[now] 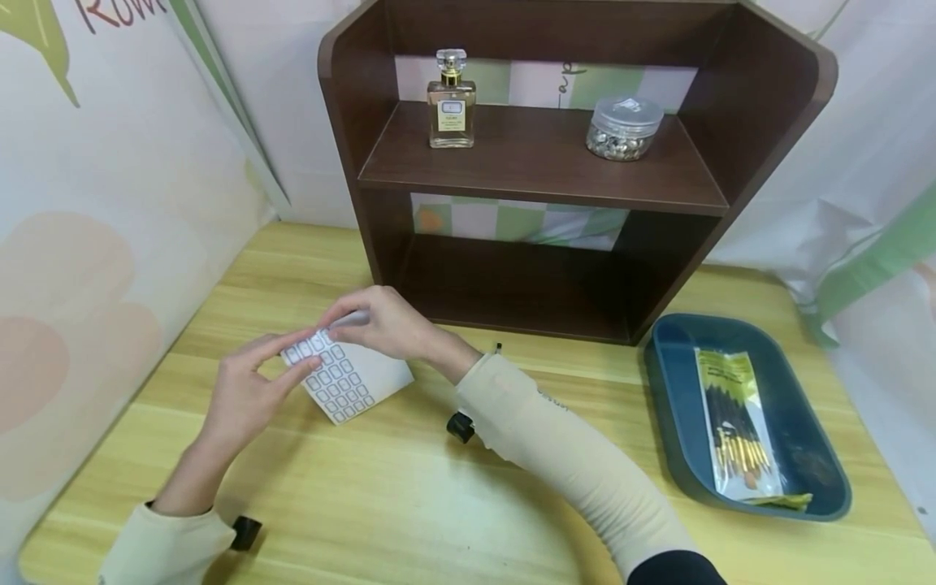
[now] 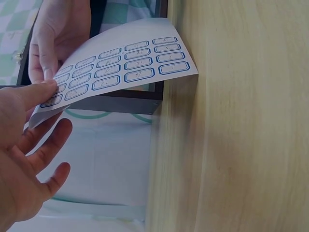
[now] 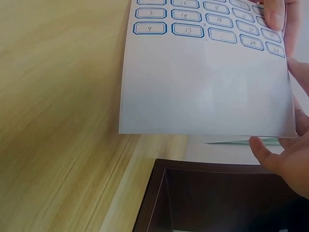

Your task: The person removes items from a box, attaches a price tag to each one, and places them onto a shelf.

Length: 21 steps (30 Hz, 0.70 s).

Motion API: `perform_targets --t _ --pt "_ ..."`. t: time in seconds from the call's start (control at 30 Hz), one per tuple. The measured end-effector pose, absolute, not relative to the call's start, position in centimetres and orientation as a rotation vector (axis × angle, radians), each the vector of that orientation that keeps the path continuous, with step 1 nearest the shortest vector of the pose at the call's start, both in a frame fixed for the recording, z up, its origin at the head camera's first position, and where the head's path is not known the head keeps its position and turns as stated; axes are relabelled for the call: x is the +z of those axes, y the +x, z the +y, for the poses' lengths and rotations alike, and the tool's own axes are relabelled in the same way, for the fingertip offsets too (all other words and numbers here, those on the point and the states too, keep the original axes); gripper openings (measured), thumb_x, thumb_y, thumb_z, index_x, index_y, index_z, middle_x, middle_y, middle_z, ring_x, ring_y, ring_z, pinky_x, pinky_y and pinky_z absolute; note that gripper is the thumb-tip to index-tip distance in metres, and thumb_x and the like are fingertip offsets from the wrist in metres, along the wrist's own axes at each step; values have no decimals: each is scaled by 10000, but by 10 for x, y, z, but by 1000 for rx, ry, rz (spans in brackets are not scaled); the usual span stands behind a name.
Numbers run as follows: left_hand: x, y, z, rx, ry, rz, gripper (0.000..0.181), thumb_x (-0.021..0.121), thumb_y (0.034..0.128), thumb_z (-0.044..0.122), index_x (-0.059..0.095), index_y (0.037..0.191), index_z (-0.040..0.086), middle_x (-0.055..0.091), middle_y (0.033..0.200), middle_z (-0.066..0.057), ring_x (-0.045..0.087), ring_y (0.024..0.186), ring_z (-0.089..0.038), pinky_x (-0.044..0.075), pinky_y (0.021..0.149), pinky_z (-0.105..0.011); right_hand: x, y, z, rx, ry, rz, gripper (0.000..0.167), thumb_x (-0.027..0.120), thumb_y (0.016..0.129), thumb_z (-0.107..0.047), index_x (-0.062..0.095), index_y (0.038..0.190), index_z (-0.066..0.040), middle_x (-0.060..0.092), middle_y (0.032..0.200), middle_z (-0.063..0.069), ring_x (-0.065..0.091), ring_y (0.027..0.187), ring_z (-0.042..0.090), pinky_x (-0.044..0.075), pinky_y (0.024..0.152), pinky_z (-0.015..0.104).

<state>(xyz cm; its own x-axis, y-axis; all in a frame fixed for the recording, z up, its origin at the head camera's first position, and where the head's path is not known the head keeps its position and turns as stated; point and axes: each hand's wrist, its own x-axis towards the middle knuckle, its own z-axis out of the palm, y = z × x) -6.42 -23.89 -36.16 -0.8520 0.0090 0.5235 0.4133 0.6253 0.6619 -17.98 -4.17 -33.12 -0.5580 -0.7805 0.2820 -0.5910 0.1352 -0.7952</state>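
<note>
A white sheet of sticker labels (image 1: pixel 340 378) with blue-bordered boxes is held tilted above the table's left side. Handwritten numbers show in the boxes on the label sheet (image 3: pixel 203 92) in the right wrist view. My left hand (image 1: pixel 249 390) pinches its left edge, thumb on the printed face and fingers behind; the left hand (image 2: pixel 21 154) has its other fingers spread. At the far edge my right hand (image 1: pixel 387 325) pinches the sheet between thumb and index finger, where a bit of paper curls up. The right fingertips are partly hidden.
A dark brown shelf (image 1: pixel 541 179) stands behind the hands. It bears a perfume bottle (image 1: pixel 452 106) and a clear lidded jar (image 1: pixel 625 128) of small metallic bits. To the right, a blue tray (image 1: pixel 669 406) contains a packet of brushes (image 1: pixel 734 431). A wall borders the table's left.
</note>
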Motion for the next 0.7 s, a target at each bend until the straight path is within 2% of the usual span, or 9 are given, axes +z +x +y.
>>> perform_targets --t 0.3,0.53,0.7 --pt "-363 -65 -237 -1122 -327 -2394 386 825 800 -21 740 1168 59 739 1087 -106 626 999 -35 453 907 -109 -328 -177 -40 -1356 -1379 2272 71 729 919 -33 751 965 -82 723 984 -9 619 947 96 496 865 208" --pt "-364 -64 -240 -1156 -259 -2434 327 796 847 7 737 1165 53 726 1111 -119 603 995 -5 460 876 -111 -323 -174 -33 -1362 -1325 2331 64 713 932 -34 719 962 -90 695 1013 -8 592 995 115 511 902 267" --pt "-365 -65 -241 -1145 -276 -2425 343 804 836 2 735 1168 55 726 1108 -111 607 992 -16 463 868 -108 -324 -174 -31 -1338 -1314 2320 90 716 933 -49 723 1018 -75 690 1051 5 594 1024 131 494 934 254"
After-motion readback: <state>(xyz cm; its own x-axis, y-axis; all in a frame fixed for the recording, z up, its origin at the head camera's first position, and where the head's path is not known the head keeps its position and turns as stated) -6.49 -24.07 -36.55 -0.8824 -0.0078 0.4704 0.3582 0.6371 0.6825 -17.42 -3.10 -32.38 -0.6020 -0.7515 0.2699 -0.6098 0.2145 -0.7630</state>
